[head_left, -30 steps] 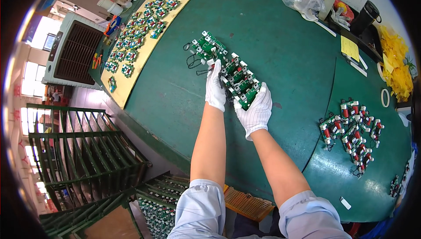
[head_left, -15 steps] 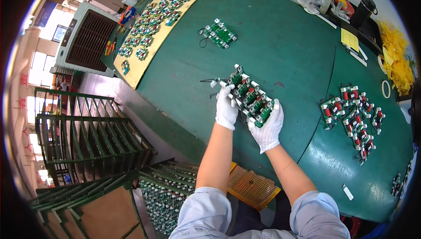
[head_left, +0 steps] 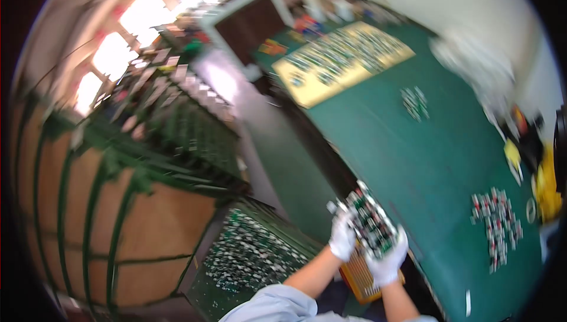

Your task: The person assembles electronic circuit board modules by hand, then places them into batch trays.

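Note:
Between my two white-gloved hands is a green circuit board panel [head_left: 372, 218] carrying rows of small white and dark parts. My left hand [head_left: 342, 236] grips its left edge, and my right hand [head_left: 388, 260] holds the lower right corner. The panel is tilted above the near edge of the green table [head_left: 407, 162]. Fine details of the board are smeared by motion. Beneath my hands, partly hidden by them, is an orange-brown grid-like tray [head_left: 357, 277].
A yellow sheet [head_left: 313, 88] bears several small boards. Another green board [head_left: 415, 104] lies farther back on the table. At right sits a cluster of boards with red parts [head_left: 497, 224]. A bin of boards [head_left: 248, 257] and green metal racks [head_left: 177, 186] stand at left.
The view has swung left, so the table now appears farther right. My hands, still gripping the circuit board panel, have come from over the table to its near edge.

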The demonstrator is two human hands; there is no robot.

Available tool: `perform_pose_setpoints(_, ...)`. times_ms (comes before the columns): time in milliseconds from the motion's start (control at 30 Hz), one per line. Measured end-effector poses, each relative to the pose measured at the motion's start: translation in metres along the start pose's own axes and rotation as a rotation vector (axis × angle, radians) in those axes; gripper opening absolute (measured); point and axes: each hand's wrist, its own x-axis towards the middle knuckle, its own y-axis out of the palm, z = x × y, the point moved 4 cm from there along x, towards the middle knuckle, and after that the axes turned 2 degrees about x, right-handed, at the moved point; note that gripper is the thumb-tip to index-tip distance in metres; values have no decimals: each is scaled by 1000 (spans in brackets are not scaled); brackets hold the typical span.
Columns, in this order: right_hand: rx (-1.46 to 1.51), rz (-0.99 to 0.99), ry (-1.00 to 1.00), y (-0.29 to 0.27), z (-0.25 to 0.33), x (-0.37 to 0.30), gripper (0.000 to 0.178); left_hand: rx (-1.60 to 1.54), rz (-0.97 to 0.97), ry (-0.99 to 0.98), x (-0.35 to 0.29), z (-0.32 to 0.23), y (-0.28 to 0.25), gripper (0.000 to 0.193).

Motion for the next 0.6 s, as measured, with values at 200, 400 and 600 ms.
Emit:
perform_pose_setpoints(200,-360,-66,-422,8,59,-114,79,-59,112,58,-110,-53,-36,25)
perform_pose_setpoints(400,-267,36,-560,6,109,-179,68,-280,114,102,-199,-61,-87,26)
perform_pose_setpoints(600,-336,188,-599,6,85,-268,92,-281,121,155,-298,-55,-121,38)
